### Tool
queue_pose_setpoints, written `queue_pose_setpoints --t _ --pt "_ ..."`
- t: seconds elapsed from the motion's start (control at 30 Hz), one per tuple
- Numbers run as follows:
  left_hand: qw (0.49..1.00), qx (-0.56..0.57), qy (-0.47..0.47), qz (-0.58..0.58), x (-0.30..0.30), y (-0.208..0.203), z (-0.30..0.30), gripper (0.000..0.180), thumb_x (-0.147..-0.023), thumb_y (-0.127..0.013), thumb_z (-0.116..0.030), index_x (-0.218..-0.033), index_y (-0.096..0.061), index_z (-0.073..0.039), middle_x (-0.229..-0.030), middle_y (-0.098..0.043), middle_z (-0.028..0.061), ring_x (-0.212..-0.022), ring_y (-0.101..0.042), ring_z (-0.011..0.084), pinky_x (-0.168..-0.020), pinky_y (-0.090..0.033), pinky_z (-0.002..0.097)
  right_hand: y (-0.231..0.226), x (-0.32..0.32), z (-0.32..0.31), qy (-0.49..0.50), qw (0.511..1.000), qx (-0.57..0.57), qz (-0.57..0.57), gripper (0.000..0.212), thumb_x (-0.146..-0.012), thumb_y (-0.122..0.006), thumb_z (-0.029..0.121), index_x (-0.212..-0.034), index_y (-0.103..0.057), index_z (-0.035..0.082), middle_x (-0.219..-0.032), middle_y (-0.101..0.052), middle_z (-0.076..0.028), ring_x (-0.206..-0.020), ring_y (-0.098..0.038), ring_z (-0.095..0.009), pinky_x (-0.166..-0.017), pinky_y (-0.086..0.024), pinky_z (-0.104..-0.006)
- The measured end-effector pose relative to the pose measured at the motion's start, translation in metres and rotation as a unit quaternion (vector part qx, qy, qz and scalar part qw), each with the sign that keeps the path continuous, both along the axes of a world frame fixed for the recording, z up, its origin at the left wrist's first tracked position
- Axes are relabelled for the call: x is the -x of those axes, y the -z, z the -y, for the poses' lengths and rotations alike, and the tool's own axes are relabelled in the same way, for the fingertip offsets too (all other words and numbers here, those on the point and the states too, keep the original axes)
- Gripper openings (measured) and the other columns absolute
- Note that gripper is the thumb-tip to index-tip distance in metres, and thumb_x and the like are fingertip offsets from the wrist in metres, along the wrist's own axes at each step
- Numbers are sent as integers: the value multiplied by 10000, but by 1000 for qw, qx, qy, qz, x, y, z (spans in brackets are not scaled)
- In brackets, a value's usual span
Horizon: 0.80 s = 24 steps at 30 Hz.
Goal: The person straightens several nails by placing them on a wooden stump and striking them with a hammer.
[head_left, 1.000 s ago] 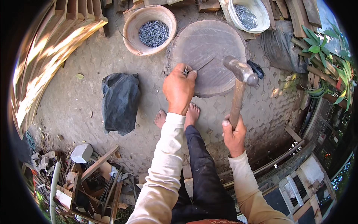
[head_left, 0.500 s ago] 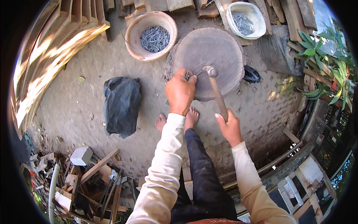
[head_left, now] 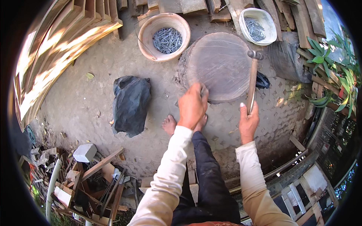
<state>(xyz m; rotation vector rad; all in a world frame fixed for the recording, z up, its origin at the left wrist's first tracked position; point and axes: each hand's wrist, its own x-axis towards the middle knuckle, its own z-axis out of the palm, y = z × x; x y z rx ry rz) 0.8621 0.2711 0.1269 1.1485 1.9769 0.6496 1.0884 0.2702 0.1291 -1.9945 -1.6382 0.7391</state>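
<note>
My right hand [head_left: 249,123] is closed round the wooden handle of a hammer [head_left: 252,79]. The hammer stands head away from me, its dark metal head over the right rim of a round wooden chopping-block stump [head_left: 222,64]. At the stump's near left edge, my left hand [head_left: 192,106] is closed with thumb and fingers together. Greyish bits of nails [head_left: 204,91] show faintly at its fingertips, partly hidden and blurred. The stump's top is bare and scratched.
A round clay-coloured bucket [head_left: 144,49] of nails sits beyond the stump on the left, a white tub [head_left: 272,37] of nails on the right. A dark plastic bag [head_left: 131,106] lies left. Planks [head_left: 194,6], scrap wood [head_left: 102,165] and green plants [head_left: 320,60] line the edges.
The hammer head has lifted from the stump's middle and swung right, away from my left hand. My left hand has drawn back towards me from over the stump, and the nail it held out no longer shows.
</note>
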Motion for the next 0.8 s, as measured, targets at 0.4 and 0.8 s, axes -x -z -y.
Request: queue_pose_setpoints --t 0.4,0.8 --pt "946 77 -78 304 -37 -9 128 141 -879 -705 -112 -965 -624 -35 -808 -651 138 -733 -657 274 -689 -503 357 -63 38 26 -409 903 115 63 363 -880 -660 66 -1240 -634 23 -1193 -612 -146 -1081 -598 -352 -907 -495 -431" --pt "550 -113 -395 727 -19 39 160 359 -1036 -559 -282 -1342 -514 -101 -808 -571 68 -571 -476 135 -538 -435 307 -56 89 70 -122 939 304 -105 148 -972 -610 90 -1084 -650 2 -950 -689 -173 -854 -688 -278 -741 -531 -359"
